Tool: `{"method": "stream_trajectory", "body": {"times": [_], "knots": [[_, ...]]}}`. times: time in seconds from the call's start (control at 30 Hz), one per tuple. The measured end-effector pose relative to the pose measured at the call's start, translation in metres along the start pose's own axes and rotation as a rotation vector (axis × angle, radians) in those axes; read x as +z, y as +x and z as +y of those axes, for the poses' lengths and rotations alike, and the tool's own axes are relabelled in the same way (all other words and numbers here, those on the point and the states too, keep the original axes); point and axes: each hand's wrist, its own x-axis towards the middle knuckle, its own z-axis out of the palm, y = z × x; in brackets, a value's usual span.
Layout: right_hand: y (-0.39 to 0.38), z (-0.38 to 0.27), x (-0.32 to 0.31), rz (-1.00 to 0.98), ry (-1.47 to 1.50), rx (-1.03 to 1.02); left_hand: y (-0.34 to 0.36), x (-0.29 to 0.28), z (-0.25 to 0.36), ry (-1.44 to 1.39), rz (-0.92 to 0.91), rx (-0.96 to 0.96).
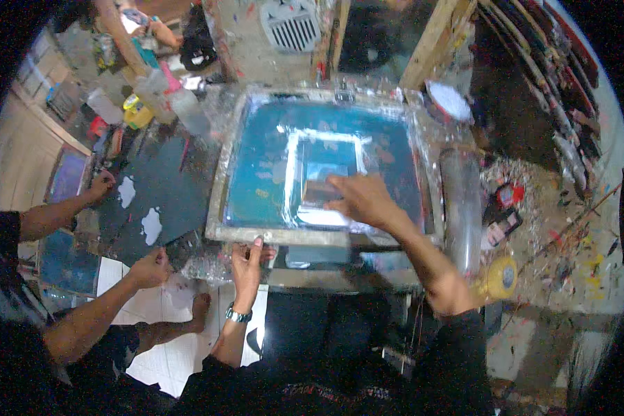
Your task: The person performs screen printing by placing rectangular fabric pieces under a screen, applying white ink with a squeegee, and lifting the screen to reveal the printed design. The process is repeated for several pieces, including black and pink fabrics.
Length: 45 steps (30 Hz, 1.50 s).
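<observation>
A screen printing frame (223, 182) with teal mesh lies in front of me, a white-smeared rectangle of ink around its middle. My right hand (359, 200) is closed on a squeegee (317, 193) with a brownish grip, pressed to the mesh inside that rectangle. Its blade is partly hidden by glare and my fingers. At the frame's near edge, my left hand (247, 270), with a metal watch on the wrist, has its thumb up against the wooden bar. The fingers curl at or under that bar, partly hidden.
At the left, another person's hands (150, 269) hold a dark sheet (175, 170) with white printed blotches. A yellow tub (137, 112) stands beyond it. To my right are a clear cylinder (460, 208), a yellow round container (499, 279) and a white-filled bowl (448, 102).
</observation>
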Motion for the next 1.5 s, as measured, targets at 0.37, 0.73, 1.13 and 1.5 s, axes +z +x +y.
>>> {"method": "stream_trajectory", "body": {"times": [0.37, 0.73, 1.13, 1.5], "knots": [[0.111, 0.062, 0.018, -0.035, -0.149, 0.115, -0.006, -0.006, -0.003, -0.107, -0.011, -0.169], [-0.02, 0.001, 0.065, 0.042, -0.1, -0.078, -0.001, -0.005, 0.011, -0.082, -0.051, -0.254], [0.103, 0.059, 0.047, 0.11, -0.215, 0.034, 0.001, -0.014, 0.0, -0.094, -0.098, -0.24], [-0.03, -0.036, 0.036, 0.193, -0.133, 0.027, -0.002, -0.01, -0.01, -0.107, -0.062, -0.014]]}}
